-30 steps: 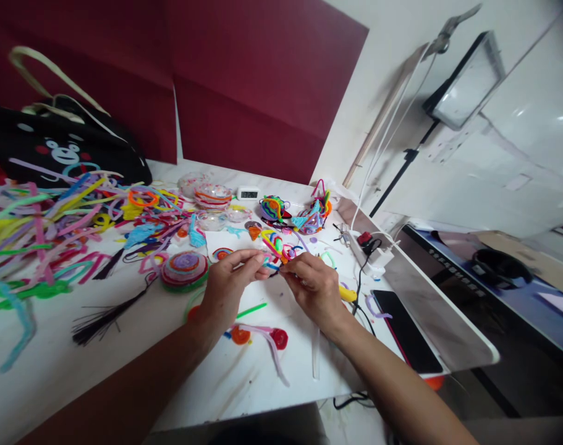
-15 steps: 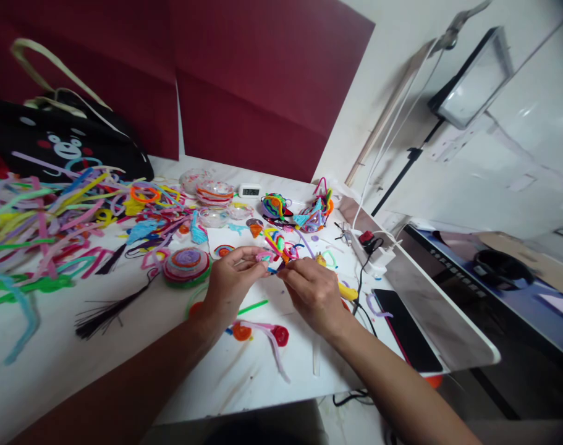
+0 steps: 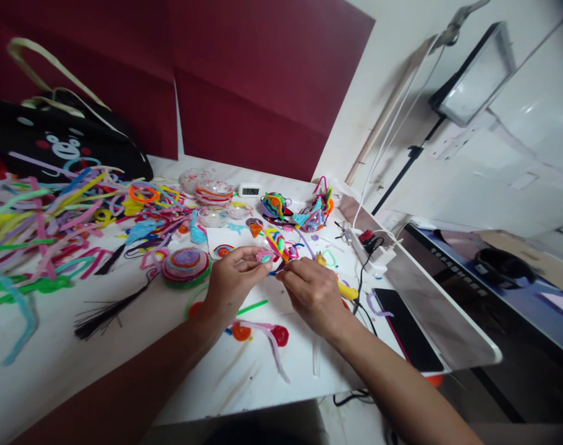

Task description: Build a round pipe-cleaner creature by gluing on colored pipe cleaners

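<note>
Over the table my left hand (image 3: 232,278) pinches a small pink and teal coiled pipe-cleaner piece (image 3: 264,256) between thumb and fingers. Close beside it, my right hand (image 3: 311,293) is closed, fingertips together near a dark blue strand; what it grips is hidden behind the fingers. Just past the fingertips lie bright pipe-cleaner pieces (image 3: 276,240) in yellow, green and orange. To the left sits a round disc of coiled pipe cleaner (image 3: 186,264), purple and orange on top. Below the hands are an orange coil (image 3: 241,332) and a red coil (image 3: 280,335) with a pale strip.
A heap of loose pipe cleaners (image 3: 44,216) covers the table's left, before a black bag (image 3: 68,142). At the back stand clear round containers (image 3: 214,193), a small digital clock (image 3: 249,190) and coiled balls (image 3: 274,205). Rightward are a power strip (image 3: 374,262) with cables and a black phone-like slab (image 3: 406,327).
The two hands have come very slightly closer at the fingertips. Otherwise their hold and the things on the table look the same.
</note>
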Demonstrator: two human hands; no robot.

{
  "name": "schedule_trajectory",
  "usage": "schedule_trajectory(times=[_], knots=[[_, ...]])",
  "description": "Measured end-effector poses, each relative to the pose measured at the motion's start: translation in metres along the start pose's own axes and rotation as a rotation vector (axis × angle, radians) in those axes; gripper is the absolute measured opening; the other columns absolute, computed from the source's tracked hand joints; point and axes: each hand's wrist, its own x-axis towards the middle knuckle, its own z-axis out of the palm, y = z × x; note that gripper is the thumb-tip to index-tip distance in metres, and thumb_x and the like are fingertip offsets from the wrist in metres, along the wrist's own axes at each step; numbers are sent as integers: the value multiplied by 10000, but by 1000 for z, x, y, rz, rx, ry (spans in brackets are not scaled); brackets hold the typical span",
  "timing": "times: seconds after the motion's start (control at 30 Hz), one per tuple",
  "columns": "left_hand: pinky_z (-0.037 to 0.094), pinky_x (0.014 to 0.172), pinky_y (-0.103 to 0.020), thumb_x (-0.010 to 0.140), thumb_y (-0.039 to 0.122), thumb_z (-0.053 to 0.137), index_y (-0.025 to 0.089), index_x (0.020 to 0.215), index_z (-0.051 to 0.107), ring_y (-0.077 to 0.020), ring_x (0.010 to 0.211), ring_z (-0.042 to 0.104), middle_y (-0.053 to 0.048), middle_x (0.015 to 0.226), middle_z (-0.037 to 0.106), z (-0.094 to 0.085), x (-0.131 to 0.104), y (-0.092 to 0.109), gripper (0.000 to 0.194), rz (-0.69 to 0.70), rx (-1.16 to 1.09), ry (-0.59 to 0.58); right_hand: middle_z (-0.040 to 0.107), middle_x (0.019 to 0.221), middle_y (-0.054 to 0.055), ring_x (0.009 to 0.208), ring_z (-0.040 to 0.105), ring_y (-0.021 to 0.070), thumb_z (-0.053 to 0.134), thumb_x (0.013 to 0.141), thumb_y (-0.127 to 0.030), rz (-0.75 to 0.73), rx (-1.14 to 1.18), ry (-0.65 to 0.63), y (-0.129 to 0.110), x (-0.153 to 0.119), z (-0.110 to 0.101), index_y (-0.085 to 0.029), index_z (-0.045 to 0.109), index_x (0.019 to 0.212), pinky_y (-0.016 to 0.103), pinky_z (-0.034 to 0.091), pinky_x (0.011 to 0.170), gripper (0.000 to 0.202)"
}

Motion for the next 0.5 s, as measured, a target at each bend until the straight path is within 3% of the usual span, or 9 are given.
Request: schedule_trajectory(times=[0.2,0.5], knots=[[535,682,-257,596,240,821,138,907,690,-178,750,694,-47,788,741,-3,3,0,353,1,-4,25,662,763,63,690,595,146,472,928,-62,29,35,21,1,-3,-1,-154,642,760,254,425,610,256],[561,707,-297,611,282,822,130,897,703,-182,713,694,-38,772,727,-2,2,-1,344,-18,-131,-6,681,866,77,771,649,152,506,886,-24,136,172,70,1,-8,-7,-155,651,984,235,479,647,219]])
